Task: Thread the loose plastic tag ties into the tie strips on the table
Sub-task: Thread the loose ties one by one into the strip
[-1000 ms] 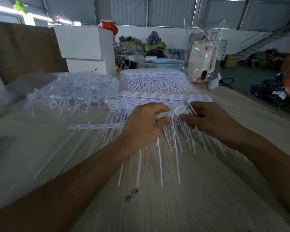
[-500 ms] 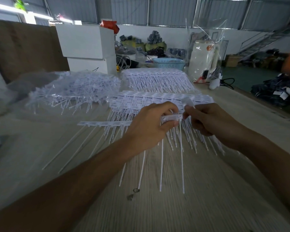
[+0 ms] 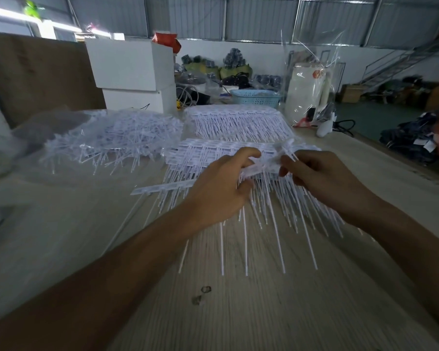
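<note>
Wooden table (image 3: 264, 312): left hand (image 3: 218, 193) grips tie strip (image 3: 162, 187), right hand (image 3: 322, 178) pinches loose tag tie (image 3: 284, 148); mid-threading, next feed its tip into a slot.

I see the worktop (image 3: 264, 312) as pale wood-grain laminate, matt, with fine straight streaks and two small dark marks. The tie strip (image 3: 162, 187) and its hanging tag ties (image 3: 276, 231) look like white plastic, smooth, faintly translucent. The loose tie heap (image 3: 117, 140) lies on clear glossy plastic film (image 3: 23, 153). I note a woven-pattern light blue plastic basket (image 3: 256, 97), matt white boxes (image 3: 132, 64), and corrugated grey metal wall sheeting (image 3: 264, 16). The brown board (image 3: 36, 77) reads dull, matt.
</note>
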Demonstrator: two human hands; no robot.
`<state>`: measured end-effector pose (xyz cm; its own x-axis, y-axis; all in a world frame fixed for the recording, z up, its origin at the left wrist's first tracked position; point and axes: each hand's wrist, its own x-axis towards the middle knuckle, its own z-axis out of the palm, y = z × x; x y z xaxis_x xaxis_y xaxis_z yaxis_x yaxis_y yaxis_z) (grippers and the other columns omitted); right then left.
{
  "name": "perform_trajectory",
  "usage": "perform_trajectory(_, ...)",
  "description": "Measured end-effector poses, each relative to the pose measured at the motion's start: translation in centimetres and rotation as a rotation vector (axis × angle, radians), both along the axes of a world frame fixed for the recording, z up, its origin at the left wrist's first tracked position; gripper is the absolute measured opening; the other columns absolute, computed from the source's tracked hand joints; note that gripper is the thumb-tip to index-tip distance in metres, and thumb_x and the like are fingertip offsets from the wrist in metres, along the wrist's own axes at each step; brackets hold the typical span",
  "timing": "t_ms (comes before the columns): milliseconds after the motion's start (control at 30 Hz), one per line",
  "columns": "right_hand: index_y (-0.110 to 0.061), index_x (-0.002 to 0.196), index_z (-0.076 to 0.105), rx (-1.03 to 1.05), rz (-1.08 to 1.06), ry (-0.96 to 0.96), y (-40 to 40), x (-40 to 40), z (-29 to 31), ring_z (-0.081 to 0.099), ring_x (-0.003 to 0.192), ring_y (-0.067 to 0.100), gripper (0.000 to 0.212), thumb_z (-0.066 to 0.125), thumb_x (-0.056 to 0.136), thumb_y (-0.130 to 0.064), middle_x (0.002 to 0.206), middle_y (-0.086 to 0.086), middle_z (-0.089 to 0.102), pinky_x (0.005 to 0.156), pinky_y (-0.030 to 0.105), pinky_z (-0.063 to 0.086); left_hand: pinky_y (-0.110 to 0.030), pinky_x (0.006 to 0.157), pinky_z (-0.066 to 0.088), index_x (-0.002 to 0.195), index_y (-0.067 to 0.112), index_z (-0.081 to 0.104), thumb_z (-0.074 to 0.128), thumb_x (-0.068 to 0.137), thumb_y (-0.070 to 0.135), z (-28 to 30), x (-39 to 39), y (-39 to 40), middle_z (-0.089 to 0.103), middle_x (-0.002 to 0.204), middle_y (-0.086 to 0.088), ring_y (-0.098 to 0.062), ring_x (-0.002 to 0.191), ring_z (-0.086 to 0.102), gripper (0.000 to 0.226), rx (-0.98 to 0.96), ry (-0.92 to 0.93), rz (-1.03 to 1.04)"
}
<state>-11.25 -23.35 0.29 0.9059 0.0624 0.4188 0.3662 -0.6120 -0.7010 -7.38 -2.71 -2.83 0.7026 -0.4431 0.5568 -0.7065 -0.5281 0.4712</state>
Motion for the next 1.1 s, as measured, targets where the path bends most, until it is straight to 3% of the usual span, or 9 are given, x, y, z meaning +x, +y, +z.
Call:
perform_trajectory(67, -0.01, 0.08, 0.072, -0.089, 0.009, -0.054, 0.2, 0.0, -0.2, 0.054, 0.058, 0.023, 0.049, 0.048, 0.098, -0.049, 0.073, 0.019, 0.062, 0.059, 0.031, 0.039, -0.043, 0.086, 0.052, 0.122, 0.026, 0.059, 0.066, 0.092, 0.023, -0.3, 0.0, 0.0, 0.068, 0.11, -0.001, -0.021, 0.102, 0.062, 0.031, 0.039, -0.063, 0.055)
perform_trajectory(200, 0.003, 0.076, 0.064, -0.246, 0.033, -0.089, 0.8, 0.0, -0.5, 0.04, 0.049, 0.008, 0.052, 0.051, 0.098, -0.043, 0.061, 0.017, 0.052, 0.053, 0.023, 0.029, -0.043, 0.077, 0.05, 0.105, 0.02, 0.067, 0.066, 0.09, 0.018, -0.1, -0.1, 0.1, 0.068, 0.096, 0.002, -0.02, 0.093, 0.059, 0.015, 0.017, -0.179, 0.094)
perform_trajectory(300, -0.012, 0.06, 0.048, -0.273, 0.053, -0.12, 0.4, 0.2, -0.4, 0.036, 0.048, 0.007, 0.045, 0.056, 0.098, -0.036, 0.053, -0.004, 0.036, 0.051, 0.023, 0.025, -0.043, 0.077, 0.05, 0.107, 0.018, 0.069, 0.064, 0.094, 0.018, 0.0, 0.1, 0.3, 0.07, 0.098, 0.001, -0.021, 0.094, 0.061, 0.014, 0.019, -0.195, 0.065)
perform_trajectory(367, -0.017, 0.06, 0.038, -0.303, 0.067, -0.146, 0.2, 0.2, -0.3, 0.035, 0.048, 0.007, 0.046, 0.056, 0.097, -0.038, 0.055, -0.005, 0.032, 0.051, 0.022, 0.026, -0.044, 0.076, 0.052, 0.108, 0.017, 0.07, 0.062, 0.096, 0.018, -0.1, 0.2, 0.3, 0.072, 0.098, -0.001, -0.023, 0.093, 0.064, 0.014, 0.015, -0.179, 0.038)
perform_trajectory(500, -0.015, 0.064, 0.039, -0.346, 0.089, -0.174, -0.1, 0.3, -0.4, 0.036, 0.052, 0.007, 0.042, 0.053, 0.095, -0.041, 0.058, -0.003, 0.034, 0.053, 0.021, 0.028, -0.043, 0.071, 0.053, 0.102, 0.017, 0.072, 0.06, 0.099, 0.023, -0.2, 0.6, 0.1, 0.072, 0.088, 0.0, -0.02, 0.082, 0.066, 0.014, 0.019, -0.146, 0.0)
perform_trajectory(633, -0.032, 0.07, 0.039, -0.405, 0.062, -0.237, -0.2, 0.3, -0.7, 0.044, 0.055, 0.001, 0.036, 0.061, 0.098, -0.025, 0.057, -0.009, 0.039, 0.055, 0.018, 0.031, -0.041, 0.069, 0.055, 0.089, 0.012, 0.076, 0.059, 0.097, 0.023, -0.3, 0.6, 0.0, 0.074, 0.08, 0.001, -0.015, 0.073, 0.07, 0.022, -0.115, -0.043, -0.064)
perform_trajectory(833, -0.021, 0.059, 0.04, -0.243, 0.07, -0.189, 0.0, 0.3, -0.4, 0.035, 0.048, 0.005, 0.045, 0.051, 0.089, -0.052, 0.051, -0.009, 0.035, 0.05, 0.02, 0.027, -0.039, 0.073, 0.058, 0.112, 0.025, 0.072, 0.065, 0.096, 0.026, 0.0, 0.4, -0.2, 0.074, 0.088, 0.009, -0.007, 0.081, 0.07, 0.017, -0.147, 0.002, -0.042)
perform_trajectory(1000, -0.008, 0.069, 0.058, -0.337, 0.047, -0.185, -0.6, 0.5, -0.4, 0.043, 0.051, 0.007, 0.059, 0.042, 0.088, -0.062, 0.054, -0.007, 0.043, 0.053, 0.021, 0.03, -0.033, 0.067, 0.056, 0.114, 0.026, 0.072, 0.061, 0.098, 0.029, 0.4, -0.3, -0.4, 0.075, 0.093, 0.007, 0.003, 0.076, 0.067, 0.02, -0.125, -0.036, -0.034)
perform_trajectory(1100, -0.015, 0.069, 0.054, -0.392, 0.033, -0.237, -0.5, 0.4, -0.6, 0.048, 0.054, 0.009, 0.053, 0.037, 0.094, -0.06, 0.056, -0.007, 0.047, 0.054, 0.022, 0.032, -0.04, 0.071, 0.055, 0.115, 0.024, 0.074, 0.057, 0.102, 0.023, 0.5, -0.2, -0.3, 0.075, 0.096, 0.002, -0.014, 0.084, 0.069, 0.022, -0.063, -0.107, -0.038)
